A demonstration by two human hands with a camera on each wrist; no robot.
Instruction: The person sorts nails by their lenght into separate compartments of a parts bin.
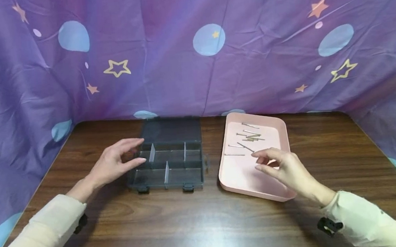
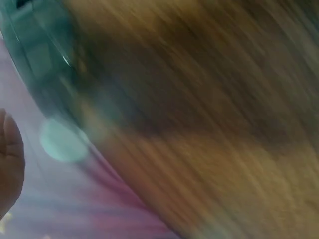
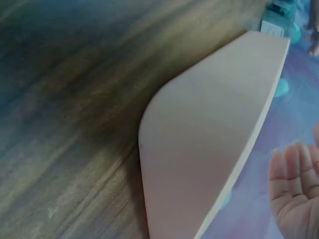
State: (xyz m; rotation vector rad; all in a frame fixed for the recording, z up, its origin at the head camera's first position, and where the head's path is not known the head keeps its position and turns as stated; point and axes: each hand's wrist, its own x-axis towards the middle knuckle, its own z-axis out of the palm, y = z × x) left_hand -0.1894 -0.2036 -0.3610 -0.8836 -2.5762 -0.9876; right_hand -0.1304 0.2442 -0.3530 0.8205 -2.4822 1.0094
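Note:
My left hand point(image 1: 116, 162) hovers at the left side of a dark translucent compartment box point(image 1: 167, 175), thumb and fingers spread apart with nothing between them. The box lies with its lid point(image 1: 171, 131) swung back, and pale dividers split its inside into several compartments, where I see no contents. Over the right part of a pink tray point(image 1: 257, 191) is my right hand point(image 1: 285, 169), its fingers loosely bent and no object visible between them. Several thin metal nails point(image 1: 252, 136), silver and brass-coloured, lie scattered in the tray's far half. The left wrist view is blurred.
Both the box and the tray stand on a dark wood-grain table point(image 1: 179, 227), with a gap between them. A purple cloth point(image 1: 180, 82) with stars and circles hangs behind the table and along its sides. Small latches point(image 1: 188, 187) stick out from the box's front edge.

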